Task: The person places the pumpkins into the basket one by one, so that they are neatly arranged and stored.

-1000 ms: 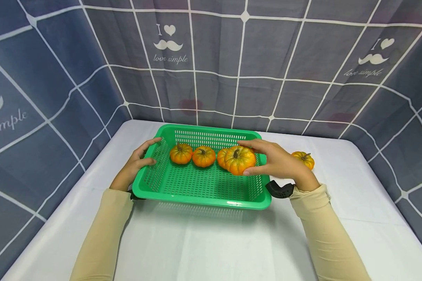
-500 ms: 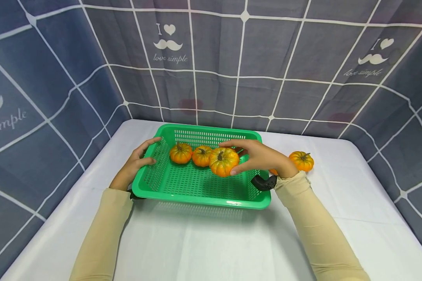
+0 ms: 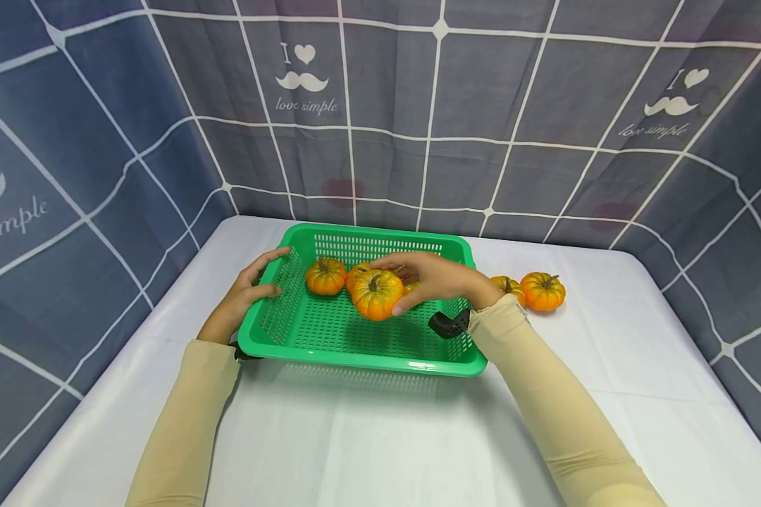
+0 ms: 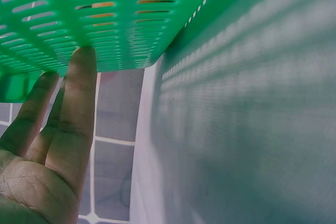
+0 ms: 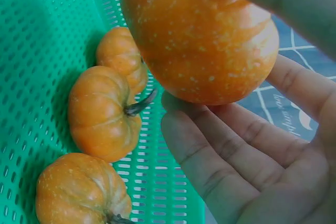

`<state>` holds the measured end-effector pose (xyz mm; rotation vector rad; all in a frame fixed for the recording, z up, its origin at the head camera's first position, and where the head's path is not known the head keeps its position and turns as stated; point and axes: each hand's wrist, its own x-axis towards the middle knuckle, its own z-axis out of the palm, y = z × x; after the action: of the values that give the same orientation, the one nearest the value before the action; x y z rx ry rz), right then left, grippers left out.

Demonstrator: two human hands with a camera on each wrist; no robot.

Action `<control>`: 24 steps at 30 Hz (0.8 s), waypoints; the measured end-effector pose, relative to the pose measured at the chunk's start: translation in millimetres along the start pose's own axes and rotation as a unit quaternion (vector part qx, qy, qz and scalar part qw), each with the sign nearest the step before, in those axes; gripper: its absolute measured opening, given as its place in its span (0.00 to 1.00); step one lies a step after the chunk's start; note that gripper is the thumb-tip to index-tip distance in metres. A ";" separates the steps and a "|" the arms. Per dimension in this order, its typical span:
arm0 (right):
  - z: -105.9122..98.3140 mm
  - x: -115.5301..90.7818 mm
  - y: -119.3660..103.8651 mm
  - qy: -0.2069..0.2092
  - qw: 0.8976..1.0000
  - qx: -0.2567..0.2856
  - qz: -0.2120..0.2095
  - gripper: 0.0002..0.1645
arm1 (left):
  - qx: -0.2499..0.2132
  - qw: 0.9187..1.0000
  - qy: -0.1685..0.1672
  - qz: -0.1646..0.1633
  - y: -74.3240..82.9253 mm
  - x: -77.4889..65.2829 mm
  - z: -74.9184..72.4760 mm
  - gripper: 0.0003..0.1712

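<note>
The right hand [image 3: 436,278] grips a round, ribbed orange pumpkin with yellow streaks [image 3: 377,297], the thumb on its near right side and the other fingers around its far side. This pumpkin is over the inside of a rectangular green plastic basket with slotted walls [image 3: 368,362], left of the basket's middle. The left hand [image 3: 247,290] holds the basket's left side, its thumb over the rim; in the left wrist view, fingers [image 4: 79,93] reach up to the outer face of the slotted wall. Inside the basket, three more small ribbed orange pumpkins stand in a row: a left pumpkin [image 3: 326,277] in plain sight, a middle pumpkin [image 3: 359,272] partly behind the held one, and a right pumpkin [image 3: 411,288] mostly covered by the right hand. On the white cloth-covered table [image 3: 355,436], right of the basket, are two further orange pumpkins [image 3: 544,291], close together, the nearer-to-basket one partly hidden by the right forearm. A black perforated plastic device [image 3: 449,325] sits at the right wrist, beside a beige sleeve [image 3: 558,408]. A grey-blue fabric curtain with white grid lines [image 3: 393,84] hangs along the far side.
</note>
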<state>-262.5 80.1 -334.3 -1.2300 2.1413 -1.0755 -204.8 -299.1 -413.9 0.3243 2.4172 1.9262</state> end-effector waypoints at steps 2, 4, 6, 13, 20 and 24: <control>1.0 5.6 1.1 -0.010 1.000 -0.001 0.005 0.48 | 0.000 1.000 0.000 -0.001 -0.4 0.1 -0.2 0.47; 1.7 10.0 1.5 -0.017 1.000 -0.009 0.012 0.48 | -0.001 1.000 -0.001 -0.002 -1.2 0.5 -0.5 0.47; 2.6 14.5 2.4 -0.024 0.999 -0.023 0.020 0.47 | 0.001 1.000 -0.002 -0.001 -1.7 1.1 -0.5 0.47; 5.7 29.1 5.3 -0.052 0.995 -0.073 0.034 0.45 | 0.003 1.000 0.000 0.000 -2.1 1.9 -0.1 0.47; 7.6 41.7 6.4 -0.067 0.993 -0.080 0.053 0.44 | 0.008 1.000 0.000 -0.001 -2.7 1.7 -0.9 0.47; 11.9 49.7 4.8 -0.071 0.988 -0.107 0.087 0.45 | 0.014 1.000 0.000 0.002 -3.6 2.2 -1.9 0.47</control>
<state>-281.9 33.8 -345.2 -1.1476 2.2482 -0.6782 -207.8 -301.3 -416.7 0.3300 2.4484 1.8951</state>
